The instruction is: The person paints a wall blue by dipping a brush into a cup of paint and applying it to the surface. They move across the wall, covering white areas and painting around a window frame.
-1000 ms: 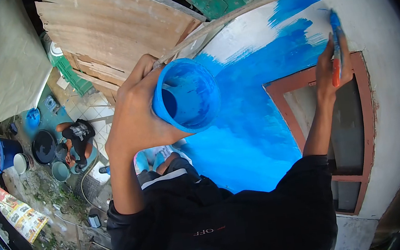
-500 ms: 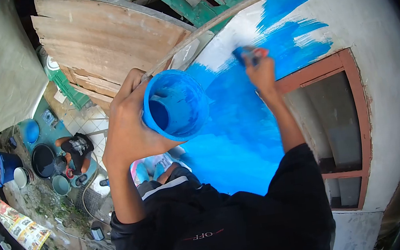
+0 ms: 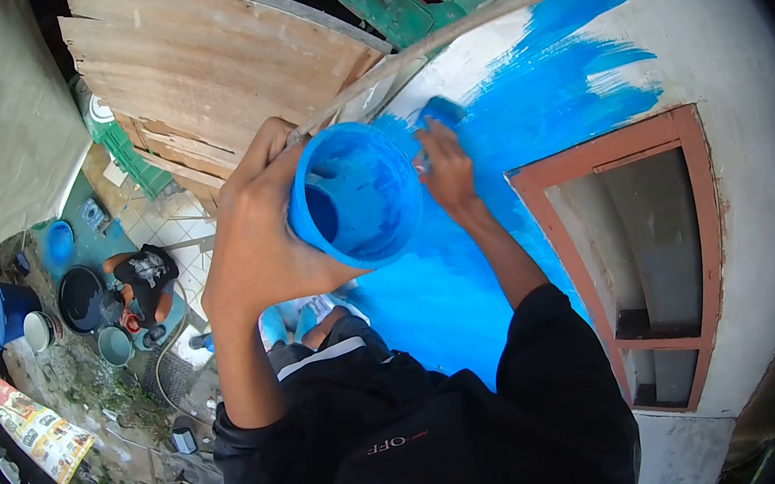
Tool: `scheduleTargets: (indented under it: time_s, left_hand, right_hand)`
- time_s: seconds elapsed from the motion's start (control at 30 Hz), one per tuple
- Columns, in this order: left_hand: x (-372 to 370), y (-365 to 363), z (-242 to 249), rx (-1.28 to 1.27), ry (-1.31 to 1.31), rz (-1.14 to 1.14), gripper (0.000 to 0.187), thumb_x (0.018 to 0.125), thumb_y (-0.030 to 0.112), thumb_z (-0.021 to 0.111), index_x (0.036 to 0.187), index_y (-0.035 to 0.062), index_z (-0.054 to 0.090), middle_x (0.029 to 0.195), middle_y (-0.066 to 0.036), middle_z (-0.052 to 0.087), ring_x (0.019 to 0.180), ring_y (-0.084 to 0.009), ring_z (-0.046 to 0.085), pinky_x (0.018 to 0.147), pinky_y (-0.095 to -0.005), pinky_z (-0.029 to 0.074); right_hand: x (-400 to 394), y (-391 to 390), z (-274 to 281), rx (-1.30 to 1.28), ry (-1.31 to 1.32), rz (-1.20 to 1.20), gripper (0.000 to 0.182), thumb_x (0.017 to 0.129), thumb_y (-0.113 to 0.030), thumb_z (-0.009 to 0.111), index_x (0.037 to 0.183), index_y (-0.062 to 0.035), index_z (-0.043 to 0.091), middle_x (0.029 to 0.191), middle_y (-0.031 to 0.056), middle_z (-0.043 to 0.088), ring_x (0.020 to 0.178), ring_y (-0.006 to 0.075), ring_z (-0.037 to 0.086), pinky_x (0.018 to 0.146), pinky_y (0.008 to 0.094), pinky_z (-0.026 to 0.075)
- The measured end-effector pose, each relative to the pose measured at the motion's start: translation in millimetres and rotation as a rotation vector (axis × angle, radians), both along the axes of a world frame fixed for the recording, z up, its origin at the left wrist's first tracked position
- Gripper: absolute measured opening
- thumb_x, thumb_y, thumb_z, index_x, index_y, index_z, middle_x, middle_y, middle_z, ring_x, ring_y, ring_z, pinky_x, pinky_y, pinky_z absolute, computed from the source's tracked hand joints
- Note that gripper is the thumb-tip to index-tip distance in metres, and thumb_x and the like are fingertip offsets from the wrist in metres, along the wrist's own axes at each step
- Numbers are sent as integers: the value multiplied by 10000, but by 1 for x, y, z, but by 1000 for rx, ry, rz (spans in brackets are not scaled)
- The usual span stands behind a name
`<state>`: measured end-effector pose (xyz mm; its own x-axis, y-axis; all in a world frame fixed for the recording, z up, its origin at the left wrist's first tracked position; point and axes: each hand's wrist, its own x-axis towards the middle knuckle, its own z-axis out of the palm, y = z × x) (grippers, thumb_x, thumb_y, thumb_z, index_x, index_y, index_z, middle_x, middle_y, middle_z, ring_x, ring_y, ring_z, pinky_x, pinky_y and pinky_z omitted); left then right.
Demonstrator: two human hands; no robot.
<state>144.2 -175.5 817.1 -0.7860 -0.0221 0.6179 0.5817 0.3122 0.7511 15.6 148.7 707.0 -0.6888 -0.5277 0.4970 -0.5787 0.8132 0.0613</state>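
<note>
My left hand [image 3: 255,229] is wrapped round a blue cup [image 3: 372,195], tilted so that its paint-smeared inside shows. To the right of the cup, my right hand [image 3: 446,167] grips a paintbrush [image 3: 441,111] with blue bristles pressed to the wall [image 3: 745,159]. Bright blue paint [image 3: 525,99] covers much of this white wall, with ragged strokes at its upper right edge. Part of the brush handle is hidden by my fingers.
A red-brown window frame [image 3: 704,232] is set in the wall. A long pole [image 3: 494,6] crosses above, near wooden panels [image 3: 210,60]. Far below left, a person [image 3: 148,276] crouches beside a black basin [image 3: 82,297] and buckets.
My right hand has moved left along the wall with the brush, closer to the cup. In view, the cup and window frame have shifted slightly right.
</note>
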Motion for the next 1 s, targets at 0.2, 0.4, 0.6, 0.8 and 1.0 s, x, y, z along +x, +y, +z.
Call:
scheduleTargets:
  time_s: [0.2, 0.4, 0.6, 0.8, 1.0]
  left_hand:
    - [6, -5, 1, -16, -2, -2, 671, 468, 238, 903, 1067, 6, 709, 873, -116, 533, 755, -283, 588, 672, -369, 490]
    - [5, -9, 4, -39, 51, 30, 681, 469, 232, 898, 1084, 7, 711, 869, -108, 530, 751, -272, 579, 667, -352, 480]
    - [2, -4, 2, 3, 23, 20, 693, 469, 243, 899, 1093, 6, 713, 862, -110, 526, 744, -269, 572, 661, -354, 479]
    - [0, -5, 0, -20, -7, 25, 657, 478, 334, 915, 993, 12, 667, 861, -113, 525, 783, -282, 529, 707, -368, 457]
    - [3, -1, 5, -101, -26, 42, 647, 490, 337, 924, 1000, 25, 675, 877, -110, 559, 804, -284, 538, 722, -382, 461]
  right_hand:
    - [-14, -18, -8, -221, -277, -145, 273, 824, 23, 632, 1081, -62, 668, 1098, 216, 696, 1000, 428, 665, 820, 470, 556]
    - [-18, -3, 199, -432, 254, -59, 74, 903, 67, 627, 927, 36, 689, 964, 89, 735, 860, 164, 695, 779, 295, 549]
    - [-2, -7, 181, -265, 403, 27, 301, 775, 76, 668, 1051, -43, 693, 1375, 233, 596, 1237, 381, 609, 980, 415, 515]
    - [11, 3, -27, -255, -161, -36, 252, 785, 80, 648, 982, -76, 664, 1273, 223, 655, 1165, 389, 646, 932, 450, 546]
    - [20, 8, -69, -664, -307, -164, 128, 829, 64, 684, 883, -51, 663, 994, 180, 748, 989, 313, 740, 807, 364, 569]
